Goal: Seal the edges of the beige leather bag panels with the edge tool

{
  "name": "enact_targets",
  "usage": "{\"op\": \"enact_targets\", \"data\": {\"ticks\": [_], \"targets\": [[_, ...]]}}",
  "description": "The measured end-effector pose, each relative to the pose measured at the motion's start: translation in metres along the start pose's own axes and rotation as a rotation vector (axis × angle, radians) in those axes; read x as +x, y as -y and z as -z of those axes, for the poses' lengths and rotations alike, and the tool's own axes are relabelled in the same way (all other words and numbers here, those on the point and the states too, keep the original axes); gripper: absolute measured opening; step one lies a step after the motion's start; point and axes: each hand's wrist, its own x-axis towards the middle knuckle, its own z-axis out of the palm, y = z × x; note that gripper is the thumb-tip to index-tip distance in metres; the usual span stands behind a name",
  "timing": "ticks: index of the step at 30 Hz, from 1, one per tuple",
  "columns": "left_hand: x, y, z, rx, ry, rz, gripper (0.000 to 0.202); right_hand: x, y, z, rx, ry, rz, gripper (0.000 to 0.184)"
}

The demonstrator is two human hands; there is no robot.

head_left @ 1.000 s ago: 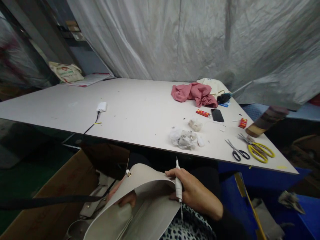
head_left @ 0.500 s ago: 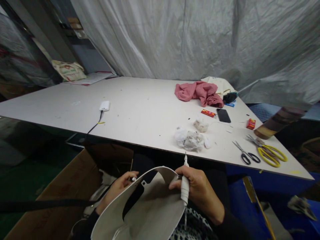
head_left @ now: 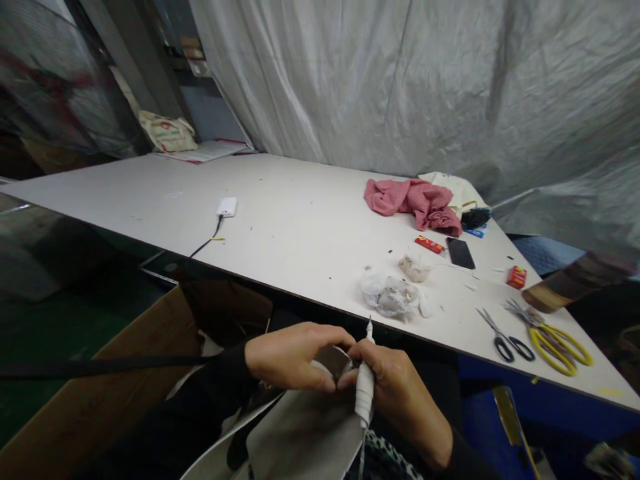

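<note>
An off-white, stiff, curved piece (head_left: pixel 305 427), open at the top with a dark gap in its side, rests low before my body. My left hand (head_left: pixel 295 357) is closed on its upper rim, thumb and fingers on either side. Close beside it, my right hand (head_left: pixel 400 390) pinches the same rim between thumb and forefinger. Also in my right hand is a slim, white-wrapped tool (head_left: pixel 365 390) with a thin pointed tip upward and a cord-like strand below. What lies between the fingertips is hidden.
Across the white table (head_left: pixel 295 247) lie crumpled plastic bags (head_left: pixel 395 295), black-handled scissors (head_left: pixel 505 339), yellow-handled shears (head_left: pixel 557 343), a phone (head_left: pixel 460 253), a pink cloth (head_left: pixel 413 200) and a white corded box (head_left: pixel 227 207). A cardboard box (head_left: pixel 115 373) stands at left below.
My left hand has moved right and up, from the piece's left side to its rim beside my right hand. My right hand keeps the tool. The view has shifted slightly left.
</note>
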Motion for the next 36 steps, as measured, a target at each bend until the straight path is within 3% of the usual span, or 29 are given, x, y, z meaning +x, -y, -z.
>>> {"op": "enact_targets", "data": {"ticks": [7, 12, 16, 21, 26, 30, 33, 36], "targets": [[0.022, 0.015, -0.032, -0.033, -0.18, 0.144, 0.046, -0.009, -0.01, -0.001, 0.265, -0.073, -0.239, 0.006], [0.027, 0.022, -0.046, -0.013, -0.267, 0.142, 0.024, -0.013, -0.013, 0.0, 0.273, -0.137, -0.308, 0.017], [0.025, 0.021, -0.048, -0.019, -0.286, 0.127, 0.02, -0.016, -0.014, 0.001, 0.249, -0.165, -0.315, 0.013], [0.021, 0.019, -0.051, 0.019, -0.277, 0.08, 0.029, -0.017, -0.005, 0.0, 0.219, -0.224, -0.336, 0.014], [0.019, 0.022, -0.053, -0.014, -0.31, 0.062, 0.026, -0.016, -0.001, 0.002, 0.188, -0.189, -0.315, 0.013], [0.019, 0.024, -0.055, -0.162, -0.341, 0.126, 0.02, -0.015, 0.0, 0.005, 0.208, -0.142, -0.326, 0.015], [0.022, 0.025, -0.052, -0.345, -0.341, 0.202, 0.014, -0.013, 0.002, 0.004, 0.298, -0.18, -0.39, 0.025], [0.025, 0.023, -0.039, -0.464, -0.285, 0.288, 0.028, -0.012, 0.003, -0.002, 0.431, -0.258, -0.441, 0.031]]}}
